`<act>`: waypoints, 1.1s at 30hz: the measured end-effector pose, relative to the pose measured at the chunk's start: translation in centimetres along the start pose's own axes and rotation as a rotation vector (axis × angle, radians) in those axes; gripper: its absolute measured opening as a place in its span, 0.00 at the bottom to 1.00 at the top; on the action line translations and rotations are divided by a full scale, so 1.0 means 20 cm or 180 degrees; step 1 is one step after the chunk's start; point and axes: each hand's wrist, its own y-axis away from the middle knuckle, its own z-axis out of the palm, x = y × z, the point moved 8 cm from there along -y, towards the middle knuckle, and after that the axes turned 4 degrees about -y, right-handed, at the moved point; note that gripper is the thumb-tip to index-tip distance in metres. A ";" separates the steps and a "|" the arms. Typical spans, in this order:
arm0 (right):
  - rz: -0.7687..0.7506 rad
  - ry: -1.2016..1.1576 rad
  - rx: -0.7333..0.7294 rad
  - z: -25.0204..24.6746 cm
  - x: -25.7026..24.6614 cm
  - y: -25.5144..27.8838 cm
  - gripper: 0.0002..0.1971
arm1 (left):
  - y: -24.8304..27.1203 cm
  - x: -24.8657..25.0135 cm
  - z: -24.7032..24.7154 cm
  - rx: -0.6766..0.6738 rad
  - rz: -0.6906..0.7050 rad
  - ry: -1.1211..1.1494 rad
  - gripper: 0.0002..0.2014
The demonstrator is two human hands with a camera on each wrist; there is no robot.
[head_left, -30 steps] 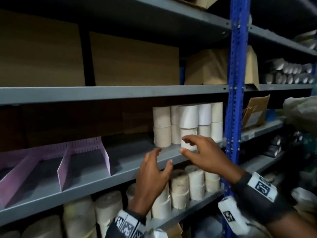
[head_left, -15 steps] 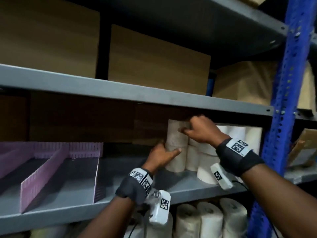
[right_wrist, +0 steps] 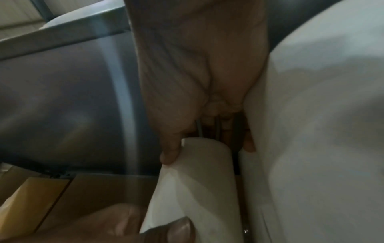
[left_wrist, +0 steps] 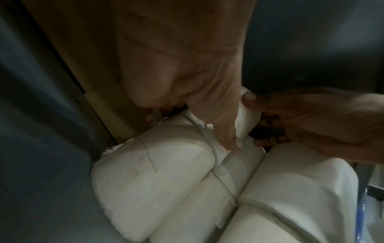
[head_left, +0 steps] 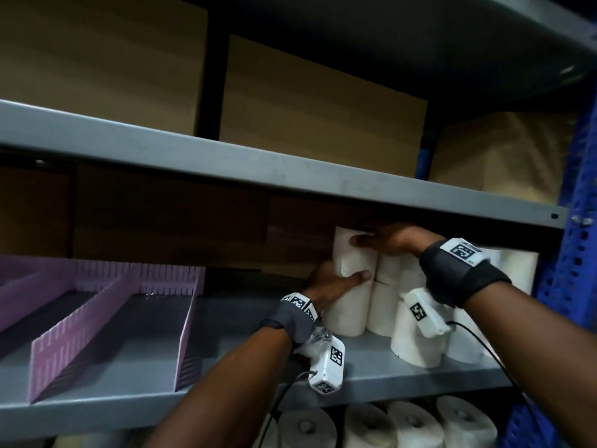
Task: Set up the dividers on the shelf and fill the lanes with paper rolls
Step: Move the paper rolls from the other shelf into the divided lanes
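Note:
Several white paper rolls (head_left: 416, 337) stand stacked two high at the right of the grey middle shelf (head_left: 245, 357). My right hand (head_left: 368, 238) grips the top of the upper roll (head_left: 350, 258) in the leftmost stack, thumb on its front. My left hand (head_left: 342, 277) grips the same stack from the left, thumb across the seam between the upper and lower roll (head_left: 347, 308). The left wrist view shows my thumb (left_wrist: 227, 138) on the upper roll (left_wrist: 247, 118). In the right wrist view, that roll (right_wrist: 197, 180) sits under my thumb (right_wrist: 170, 152). Pink dividers (head_left: 106, 302) form lanes at the shelf's left.
The shelf above (head_left: 290, 176) hangs low over the rolls and carries brown cartons (head_left: 316, 111). A blue upright post (head_left: 578, 253) bounds the right side. More rolls (head_left: 413, 425) lie on the shelf below. Bare grey shelf lies between the dividers and the rolls.
Both hands have reached into the shelf and closed on the leftmost stack, the right over its top, the left round its side. The view has drawn nearer and lower.

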 end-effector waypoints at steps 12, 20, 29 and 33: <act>-0.1071 -0.1566 0.1213 -0.17 -0.22 0.48 0.16 | 0.49 0.16 -0.23 0.0691 0.0603 -0.0225 0.31; -0.1303 -0.2424 0.0591 -0.06 -0.45 0.91 0.30 | 1.16 0.15 -0.27 0.0689 0.0696 0.0611 0.30; -0.1743 -0.2732 -0.0293 0.07 -0.85 1.40 0.27 | 1.92 0.17 -0.44 0.0931 0.0665 0.0506 0.28; -0.1828 -0.2861 -0.0566 0.13 -1.06 1.57 0.28 | 2.20 0.18 -0.58 0.1008 0.0524 0.0140 0.30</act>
